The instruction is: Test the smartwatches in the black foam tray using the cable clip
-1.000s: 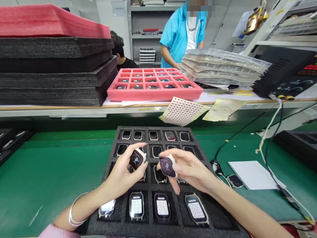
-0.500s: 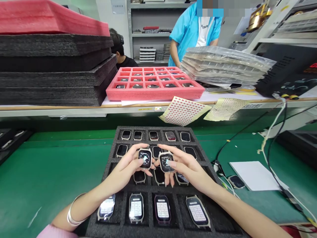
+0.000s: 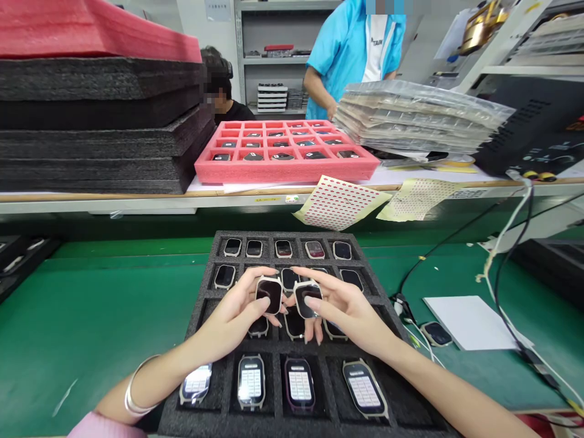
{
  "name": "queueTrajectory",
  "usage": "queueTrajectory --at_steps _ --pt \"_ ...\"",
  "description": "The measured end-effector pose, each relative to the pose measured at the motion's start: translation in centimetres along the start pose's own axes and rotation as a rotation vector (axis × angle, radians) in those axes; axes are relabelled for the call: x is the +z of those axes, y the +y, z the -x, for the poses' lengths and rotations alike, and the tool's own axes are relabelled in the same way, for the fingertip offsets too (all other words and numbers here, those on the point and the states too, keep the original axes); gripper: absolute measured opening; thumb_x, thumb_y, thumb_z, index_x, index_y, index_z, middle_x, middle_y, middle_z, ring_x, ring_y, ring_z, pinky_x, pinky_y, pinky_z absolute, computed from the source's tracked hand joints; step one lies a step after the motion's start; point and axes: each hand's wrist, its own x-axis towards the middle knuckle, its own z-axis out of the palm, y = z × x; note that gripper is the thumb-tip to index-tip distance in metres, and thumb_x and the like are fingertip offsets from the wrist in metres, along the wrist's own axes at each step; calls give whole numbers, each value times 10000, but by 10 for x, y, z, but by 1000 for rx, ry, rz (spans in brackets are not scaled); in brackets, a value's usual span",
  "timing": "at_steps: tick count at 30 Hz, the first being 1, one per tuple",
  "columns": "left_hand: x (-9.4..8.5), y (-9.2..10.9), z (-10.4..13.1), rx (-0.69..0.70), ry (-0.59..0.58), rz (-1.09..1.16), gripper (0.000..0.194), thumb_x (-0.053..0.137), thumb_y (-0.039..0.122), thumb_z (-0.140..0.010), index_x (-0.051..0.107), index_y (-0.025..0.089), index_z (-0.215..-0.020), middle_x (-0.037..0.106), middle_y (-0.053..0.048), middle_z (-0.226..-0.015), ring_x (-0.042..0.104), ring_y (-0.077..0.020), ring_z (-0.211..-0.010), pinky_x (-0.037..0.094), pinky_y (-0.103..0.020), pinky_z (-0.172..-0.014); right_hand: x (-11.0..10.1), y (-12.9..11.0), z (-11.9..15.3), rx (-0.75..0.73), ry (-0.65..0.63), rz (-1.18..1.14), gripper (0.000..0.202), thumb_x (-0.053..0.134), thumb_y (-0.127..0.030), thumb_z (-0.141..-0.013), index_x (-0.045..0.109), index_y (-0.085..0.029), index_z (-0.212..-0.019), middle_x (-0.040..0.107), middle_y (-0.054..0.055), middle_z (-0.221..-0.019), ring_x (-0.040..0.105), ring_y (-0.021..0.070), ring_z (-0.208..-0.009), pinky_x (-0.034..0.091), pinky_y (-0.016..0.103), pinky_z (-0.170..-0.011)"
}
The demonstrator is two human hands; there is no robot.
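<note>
My left hand (image 3: 244, 302) is closed around a strapless smartwatch (image 3: 272, 288), its thumb resting on the dark screen. Beside it, my right hand (image 3: 342, 302) grips a second smartwatch (image 3: 305, 292), thumb also on the glass. Both watches are held just above a black foam tray (image 3: 207, 331) with rows of square compartments. Watch bodies with dark screens lie in the tray's far rows. In its near row, several watches, one of them a purple-edged watch (image 3: 300, 385), show lit screens with white tiles. My hands hide some of the middle compartments.
A pink foam tray (image 3: 283, 172) of watch parts sits on the raised shelf, between stacked black foam (image 3: 91, 140) and plastic-wrapped trays (image 3: 420, 115). Sticker sheets (image 3: 340, 204) hang from the shelf edge. Right of the tray are cables, another watch (image 3: 437, 334) and white paper (image 3: 469, 322). Two people are behind.
Both held watch screens have gone from a lit clock face to dark. My thumbs have shifted slightly on the glass. The person in blue behind has moved a little to the left.
</note>
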Motion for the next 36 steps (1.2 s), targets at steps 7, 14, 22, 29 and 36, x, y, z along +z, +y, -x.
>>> queueTrajectory --at_steps 7,14,22,29,36 --pt "0 -5 1 -12 45 -102 399 605 178 -856 413 250 -1198 520 -12 -928 540 -140 -785 477 -233 -659 3 -2 2 -21 -85 -64 533 582 -319 -938 366 -205 -1412 628 131 -1119 694 192 -723 570 272 -540" --pt "-3 1 6 -12 64 -350 212 546 140 -850 470 213 -1035 482 23 -811 431 -116 -649 397 -225 -589 3 -4 4 -19 -148 -31 391 581 -296 -951 515 -157 -1310 668 43 -772 665 153 -666 546 258 -614" --pt "-1 -1 6 56 111 -346 304 566 170 -859 445 229 -1132 465 30 -811 469 -120 -653 412 -231 -607 4 -1 4 -36 -177 -106 494 611 -338 -930 455 -197 -1377 648 84 -975 680 160 -654 544 257 -543" --pt "-1 -2 6 79 123 -366 307 564 151 -841 459 222 -1121 469 22 -814 458 -133 -691 399 -234 -639 1 0 0 -30 -211 -173 492 617 -315 -930 457 -202 -1381 671 86 -924 689 182 -684 544 264 -553" --pt "-2 -2 7 50 89 -445 256 546 170 -843 484 222 -1087 513 18 -816 480 -143 -713 398 -231 -649 -3 0 2 21 -200 -106 496 652 -333 -905 497 -181 -1351 676 62 -831 660 155 -608 537 275 -575"
